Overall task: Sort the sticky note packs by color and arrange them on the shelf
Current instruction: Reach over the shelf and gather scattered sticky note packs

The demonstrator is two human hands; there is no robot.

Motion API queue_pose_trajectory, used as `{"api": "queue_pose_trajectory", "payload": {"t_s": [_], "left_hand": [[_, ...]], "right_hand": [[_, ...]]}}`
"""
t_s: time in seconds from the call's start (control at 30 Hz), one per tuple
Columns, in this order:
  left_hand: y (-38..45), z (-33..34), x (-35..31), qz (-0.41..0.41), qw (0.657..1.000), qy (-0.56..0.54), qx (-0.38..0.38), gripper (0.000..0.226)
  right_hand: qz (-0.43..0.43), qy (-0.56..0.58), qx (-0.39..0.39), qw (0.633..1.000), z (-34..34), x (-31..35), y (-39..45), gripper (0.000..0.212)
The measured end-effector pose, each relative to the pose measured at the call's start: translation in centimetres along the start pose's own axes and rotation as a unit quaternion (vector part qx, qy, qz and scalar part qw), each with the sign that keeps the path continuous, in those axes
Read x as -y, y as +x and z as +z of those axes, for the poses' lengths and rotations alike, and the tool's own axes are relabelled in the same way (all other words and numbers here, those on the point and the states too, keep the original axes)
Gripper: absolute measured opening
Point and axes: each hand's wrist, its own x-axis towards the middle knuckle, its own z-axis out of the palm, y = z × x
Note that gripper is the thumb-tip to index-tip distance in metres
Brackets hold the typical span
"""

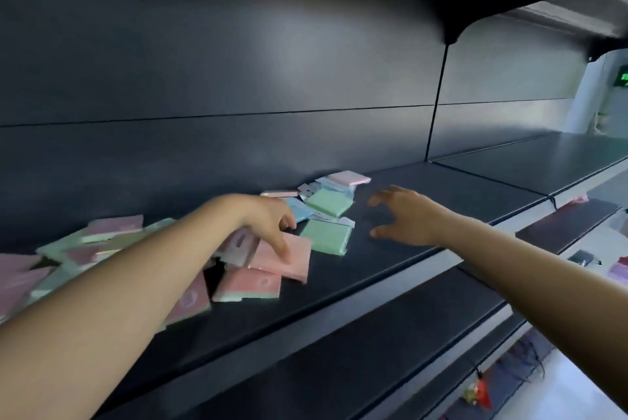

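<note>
Pink, green and blue sticky note packs (326, 202) lie jumbled on your dark shelf (390, 270). Your left hand (272, 222) presses a pink pack (289, 258); your right hand (406, 215) hovers spread, holding nothing.

Sticky note packs (238, 249) in pink, green and blue lie flat and jumbled, overlapping unsorted along the dark shelf (390, 249), with two green packs (326, 236) at the pile's right edge.
</note>
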Motion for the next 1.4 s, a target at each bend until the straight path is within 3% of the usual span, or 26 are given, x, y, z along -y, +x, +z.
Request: {"api": "queue_pose_trajectory", "payload": {"t_s": [0.1,0.33,0.47,0.7,0.9,0.97,1.13,1.27,1.4], "left_hand": [[2.6,-0.4,0.6,-0.052,0.998,-0.004,0.045,0.04],[5.3,-1.6,1.2,-0.138,0.987,-0.062,0.049,0.028],[6.3,-1.5,1.8,-0.196,0.974,-0.096,0.056,0.034],[7.1,-1.3,2.8,-0.221,0.964,-0.131,0.066,0.041],[7.6,-0.6,3.6,-0.237,0.958,-0.152,0.054,0.04],[7.7,-0.8,3.4,-0.235,0.959,-0.146,0.06,0.038],[7.9,-1.4,2.9,-0.237,0.959,-0.134,0.073,0.031],[7.9,-2.2,2.2,-0.216,0.967,-0.111,0.081,0.031],[7.6,-3.9,1.0,-0.195,0.975,-0.102,0.042,0.032]], "right_hand": [[-0.042,0.032,0.026,0.998,1.3,-4.7,5.1,0.051],[-0.101,0.12,0.02,0.987,3.7,-10.2,14.7,0.052],[-0.111,0.122,0.033,0.986,5.2,-11.6,18.9,0.052],[-0.135,0.116,0.091,0.98,8.3,-12.9,22.1,0.051],[-0.241,0.127,0.005,0.962,8.1,-13.4,21.9,0.032],[-0.229,0.12,0.027,0.966,7.4,-13.3,22.7,0.035],[-0.149,0.084,0.154,0.973,5.8,-13.0,24.9,0.069],[-0.125,0.118,0.159,0.972,5.2,-12.7,25.3,0.058],[-0.109,0.118,0.158,0.974,4.5,-12.9,24.8,0.035]]}}
